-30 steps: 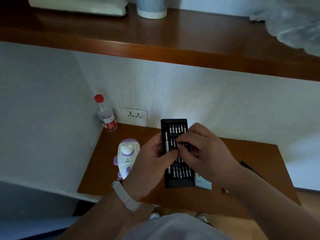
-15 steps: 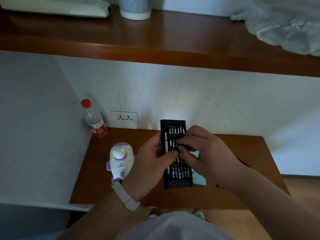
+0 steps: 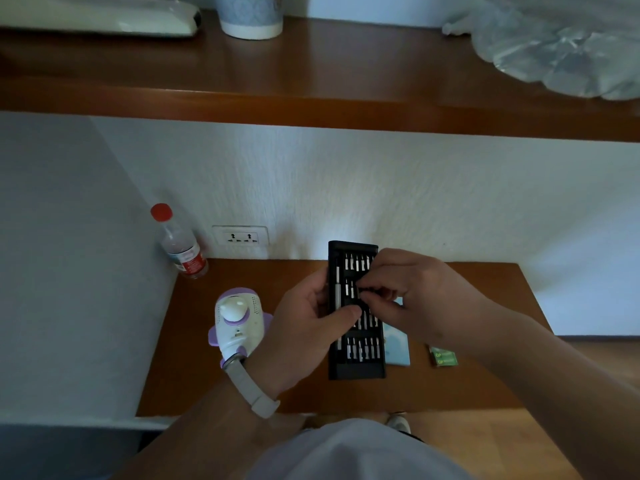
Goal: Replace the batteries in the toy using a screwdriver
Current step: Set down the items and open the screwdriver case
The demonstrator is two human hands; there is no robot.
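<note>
Left hand [image 3: 308, 327], wrist banded, grips the case [image 3: 356, 370], thumb across it. Right hand [image 3: 419, 292] arches over, fingers [image 3: 379, 293] bunched at its middle.

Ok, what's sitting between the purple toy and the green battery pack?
In the head view: the left hand, the black screwdriver bit case it grips, then a pale blue box beside the case.

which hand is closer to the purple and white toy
Left. The left hand, gripping the screwdriver bit case, is right beside the toy, just to its right. The right hand is farther right, on the case's other side.
</note>
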